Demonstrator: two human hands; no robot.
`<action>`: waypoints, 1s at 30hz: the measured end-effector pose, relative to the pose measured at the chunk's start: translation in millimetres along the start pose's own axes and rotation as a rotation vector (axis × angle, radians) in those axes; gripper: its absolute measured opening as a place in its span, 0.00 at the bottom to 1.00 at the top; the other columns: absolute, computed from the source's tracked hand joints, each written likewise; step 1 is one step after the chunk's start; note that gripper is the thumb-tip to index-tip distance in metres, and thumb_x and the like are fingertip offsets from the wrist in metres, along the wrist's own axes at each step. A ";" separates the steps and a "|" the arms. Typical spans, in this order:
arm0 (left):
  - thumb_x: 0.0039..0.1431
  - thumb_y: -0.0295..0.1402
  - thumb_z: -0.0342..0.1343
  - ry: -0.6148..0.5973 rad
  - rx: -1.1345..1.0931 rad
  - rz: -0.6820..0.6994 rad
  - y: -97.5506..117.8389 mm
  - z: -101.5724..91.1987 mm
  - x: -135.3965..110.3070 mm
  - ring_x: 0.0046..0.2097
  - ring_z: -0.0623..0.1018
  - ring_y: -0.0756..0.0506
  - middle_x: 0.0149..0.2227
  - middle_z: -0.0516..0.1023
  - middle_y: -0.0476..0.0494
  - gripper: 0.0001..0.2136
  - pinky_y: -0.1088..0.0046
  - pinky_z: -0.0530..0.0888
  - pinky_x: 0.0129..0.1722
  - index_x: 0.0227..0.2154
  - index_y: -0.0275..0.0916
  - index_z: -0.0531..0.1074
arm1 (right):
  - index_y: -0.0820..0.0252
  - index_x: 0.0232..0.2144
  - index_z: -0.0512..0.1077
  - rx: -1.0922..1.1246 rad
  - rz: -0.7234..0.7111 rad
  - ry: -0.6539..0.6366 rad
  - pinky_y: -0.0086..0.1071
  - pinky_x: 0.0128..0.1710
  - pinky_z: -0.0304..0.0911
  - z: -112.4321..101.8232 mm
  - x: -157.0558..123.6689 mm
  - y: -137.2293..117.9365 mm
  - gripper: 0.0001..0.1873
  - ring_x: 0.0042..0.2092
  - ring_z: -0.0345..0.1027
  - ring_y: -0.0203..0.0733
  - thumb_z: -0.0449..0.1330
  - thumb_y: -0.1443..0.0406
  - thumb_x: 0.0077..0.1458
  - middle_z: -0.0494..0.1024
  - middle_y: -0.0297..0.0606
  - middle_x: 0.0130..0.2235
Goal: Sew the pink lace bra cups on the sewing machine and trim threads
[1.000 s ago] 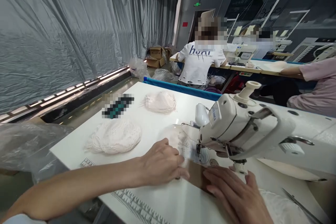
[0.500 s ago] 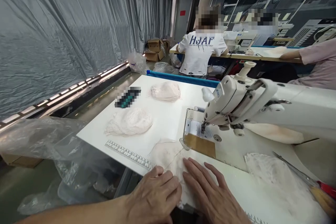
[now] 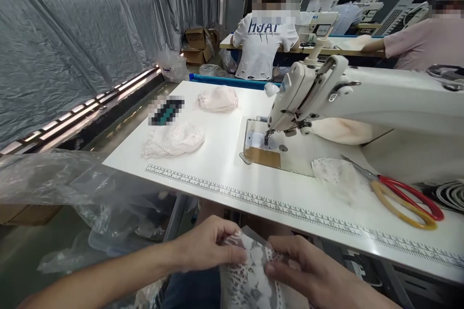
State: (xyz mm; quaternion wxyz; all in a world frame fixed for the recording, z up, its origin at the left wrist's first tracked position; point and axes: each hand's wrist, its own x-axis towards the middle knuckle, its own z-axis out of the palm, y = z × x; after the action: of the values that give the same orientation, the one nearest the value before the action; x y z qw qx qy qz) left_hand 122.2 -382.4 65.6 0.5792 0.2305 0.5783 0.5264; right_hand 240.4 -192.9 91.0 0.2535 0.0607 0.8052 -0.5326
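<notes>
A white piece of lace fabric (image 3: 253, 270) hangs between my two hands, in front of the table edge and above my lap. My left hand (image 3: 217, 246) pinches its upper left part between thumb and fingers. On the right side, my right hand (image 3: 300, 265) grips the lace, its thumb pressed against curled fingers. The sewing machine (image 3: 300, 101) stands beyond them, its needle area over bare plate. More pale lace pieces lie on the white table (image 3: 217, 154): one at the left (image 3: 176, 139), one farther back (image 3: 219, 99), one at the right (image 3: 335, 176).
Scissors (image 3: 406, 198) with red and yellow handles lie at the table's right. A printed ruler (image 3: 261, 200) runs along the front edge. Clear plastic bags (image 3: 108, 203) hang at the left. Ahead, a person in a white shirt (image 3: 263, 43) sits at another table; another (image 3: 427, 43) wears pink.
Both hands have lifted the lace off the tabletop and brought it back over my lap. The right hand, spread flat before, now grips the fabric. The view has shifted.
</notes>
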 end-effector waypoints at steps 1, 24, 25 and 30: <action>0.44 0.37 0.65 -0.005 -0.070 -0.017 -2.6 0.4 3.9 0.30 0.70 0.51 0.28 0.73 0.48 0.15 0.76 0.68 0.33 0.31 0.31 0.71 | 0.60 0.28 0.70 0.024 0.008 -0.006 0.26 0.27 0.53 1.0 0.4 0.6 0.14 0.29 0.57 0.34 0.53 0.57 0.57 0.63 0.30 0.25; 0.49 0.42 0.60 0.153 0.267 0.099 -5.9 7.0 14.4 0.26 0.64 0.53 0.23 0.66 0.51 0.15 0.79 0.60 0.26 0.27 0.32 0.71 | 0.59 0.37 0.68 0.125 -0.169 0.193 0.29 0.32 0.60 4.5 -7.0 15.8 0.12 0.32 0.65 0.38 0.51 0.58 0.59 0.73 0.34 0.30; 0.50 0.42 0.59 0.153 0.266 0.096 -4.9 7.1 15.0 0.26 0.64 0.53 0.23 0.66 0.51 0.15 0.79 0.60 0.26 0.27 0.32 0.71 | 0.59 0.38 0.68 0.089 -0.176 0.199 0.29 0.33 0.61 4.4 -8.2 16.6 0.11 0.34 0.66 0.38 0.50 0.59 0.60 0.74 0.34 0.31; 0.52 0.40 0.58 0.219 0.403 0.151 3.2 4.9 16.4 0.24 0.61 0.54 0.20 0.62 0.53 0.14 0.80 0.57 0.24 0.22 0.32 0.70 | 0.56 0.42 0.69 -0.038 -0.164 0.238 0.31 0.38 0.61 3.0 -7.2 16.6 0.11 0.39 0.67 0.41 0.54 0.60 0.58 0.75 0.35 0.36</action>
State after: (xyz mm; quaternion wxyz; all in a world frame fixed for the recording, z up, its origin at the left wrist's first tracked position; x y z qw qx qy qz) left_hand 121.9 -365.3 62.5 0.4144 0.3255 0.7121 0.4639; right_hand 253.7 -187.3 79.8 0.1130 0.0527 0.8418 -0.5252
